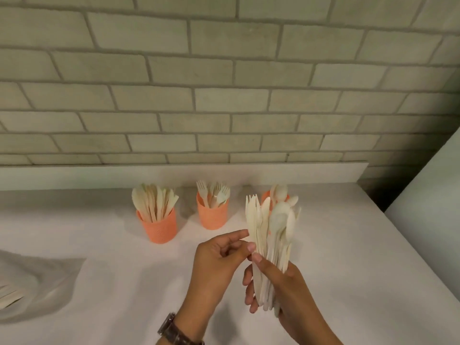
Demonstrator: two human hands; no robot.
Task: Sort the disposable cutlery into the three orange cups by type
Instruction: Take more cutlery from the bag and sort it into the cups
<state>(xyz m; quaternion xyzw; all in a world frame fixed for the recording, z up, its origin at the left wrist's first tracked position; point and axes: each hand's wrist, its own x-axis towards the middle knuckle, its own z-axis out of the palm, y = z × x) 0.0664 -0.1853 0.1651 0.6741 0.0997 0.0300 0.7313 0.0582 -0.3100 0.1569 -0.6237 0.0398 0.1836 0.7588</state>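
My right hand grips an upright bundle of pale disposable cutlery, mixing forks, knives and spoons. My left hand pinches the handle of the leftmost piece, a fork, at the bundle's left edge. Three orange cups stand in a row near the wall. The left cup holds knives. Forks fill the middle cup. Partly hidden behind the bundle, the right cup holds spoons.
A white counter runs to a brick wall. A clear plastic bag with more cutlery lies at the left edge. The counter's right edge slants down at the right. A watch sits on my left wrist.
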